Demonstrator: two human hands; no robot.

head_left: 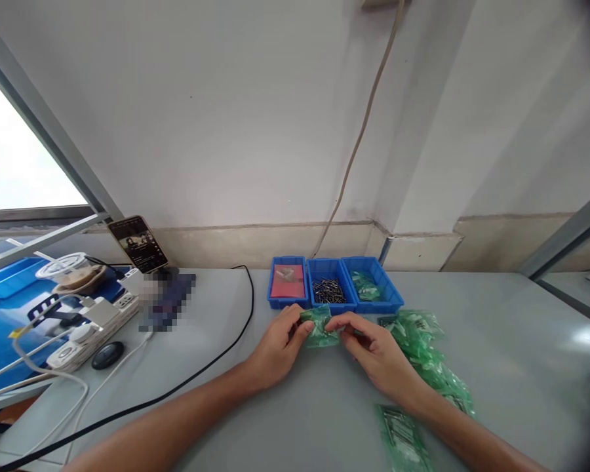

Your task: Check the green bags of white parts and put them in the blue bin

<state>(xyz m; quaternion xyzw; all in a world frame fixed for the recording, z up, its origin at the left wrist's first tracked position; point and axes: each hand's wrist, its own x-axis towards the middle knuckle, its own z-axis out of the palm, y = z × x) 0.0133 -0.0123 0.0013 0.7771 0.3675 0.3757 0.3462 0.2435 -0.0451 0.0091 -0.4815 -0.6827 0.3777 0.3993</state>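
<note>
A small green plastic bag point(319, 330) is held up just in front of the blue bins. My left hand point(278, 345) pinches its left edge between thumb and fingers. On the other side, my right hand point(371, 351) has its curled fingertips at the bag's right edge; what lies under them is hidden. The middle blue bin point(350, 307) holds a pile of dark metal screws point(328, 290). In the right blue bin point(387, 288) lie green bags point(366, 286). The left blue bin point(288, 303) has a red surface inside with small clear pieces on it.
Filled green bags point(435, 367) are heaped right of my right hand, and another filled bag point(402, 436) lies nearer me. A black cable point(216, 357) crosses the table at left. Beyond it are a phone on a stand point(137, 244), a power strip point(73, 347) and a black mouse point(107, 354).
</note>
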